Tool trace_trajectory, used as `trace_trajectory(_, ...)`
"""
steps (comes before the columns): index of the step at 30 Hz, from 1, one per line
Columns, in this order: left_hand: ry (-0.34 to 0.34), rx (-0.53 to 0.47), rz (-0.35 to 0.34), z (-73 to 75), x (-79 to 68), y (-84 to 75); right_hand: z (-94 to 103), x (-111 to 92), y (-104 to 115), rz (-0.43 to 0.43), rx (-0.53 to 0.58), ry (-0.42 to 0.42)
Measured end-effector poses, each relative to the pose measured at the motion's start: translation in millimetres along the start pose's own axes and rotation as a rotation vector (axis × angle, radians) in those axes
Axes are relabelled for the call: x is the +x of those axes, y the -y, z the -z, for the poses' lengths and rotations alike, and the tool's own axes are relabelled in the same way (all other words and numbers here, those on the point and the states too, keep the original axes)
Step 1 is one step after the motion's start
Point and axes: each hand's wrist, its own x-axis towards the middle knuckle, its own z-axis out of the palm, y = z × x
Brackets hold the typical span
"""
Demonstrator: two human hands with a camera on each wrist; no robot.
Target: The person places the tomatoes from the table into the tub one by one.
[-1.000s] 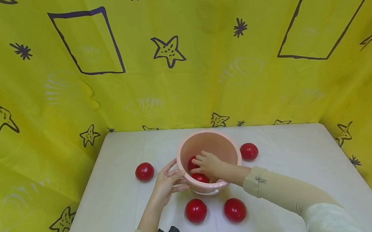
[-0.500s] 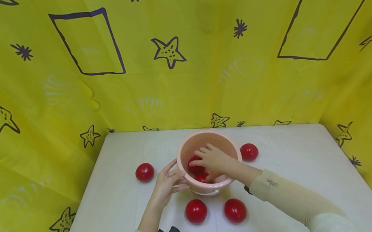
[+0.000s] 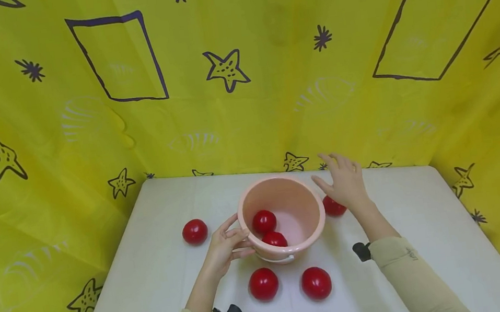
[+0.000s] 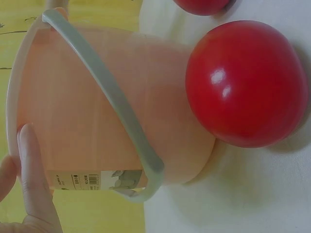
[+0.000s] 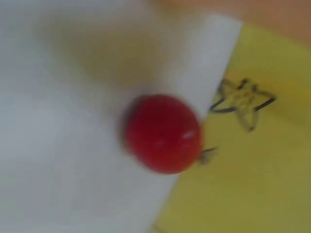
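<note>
A pink bucket with a pale handle stands upright on the table. Two glossy red balls, one farther back and one nearer, lie inside it. My left hand holds the bucket's left side at the rim; the left wrist view shows fingers along the outer wall. To the right of the bucket, my right hand is raised with fingers spread and holds nothing. Below it lies another red ball, partly hidden in the head view and blurred in the right wrist view.
In front of the bucket lie two red balls, left and right. One more red ball lies left of my left hand. The white-covered table meets a yellow patterned curtain behind and at the sides.
My right hand has come out of the bucket and moved right, over the ball there. The two balls inside are now fully uncovered. My left hand and the bucket stay in place.
</note>
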Motion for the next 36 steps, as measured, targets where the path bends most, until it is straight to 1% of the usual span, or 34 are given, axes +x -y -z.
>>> trace_trajectory(4,0.004,-0.005,-0.001,-0.2,-1.6,-1.9,-18.3,-14.4,-29.9,-0.114,-0.012,0.098)
trace_trajectory(8,-0.003,-0.002,-0.009,-0.9,-2.5,-2.3,-39.3,-30.1,-49.6,-0.172,-0.028,0.192)
trace_trajectory(12,-0.011,0.004,-0.012,-0.9,-2.0,-1.9,-55.0,-39.6,-58.9,-0.213,-0.025,0.245)
trace_trajectory(18,-0.007,0.002,-0.015,-1.9,-3.1,-3.1,-70.7,-45.0,-64.3,-0.291,0.005,0.313)
trace_trajectory(21,-0.006,0.002,-0.017,-1.8,-2.9,-3.0,-76.6,-47.1,-66.2,-0.313,0.016,0.324)
trace_trajectory(26,-0.013,0.004,-0.015,-1.0,-1.8,-1.7,-82.6,-48.6,-67.4,-0.311,0.022,0.300)
trace_trajectory(32,-0.010,-0.003,-0.009,-0.6,-1.5,-1.4,-85.4,-49.8,-66.1,-0.319,0.019,0.280)
trace_trajectory(36,-0.008,-0.012,-0.004,-0.3,-1.2,-1.2,-86.4,-49.7,-64.9,-0.301,0.007,0.262)
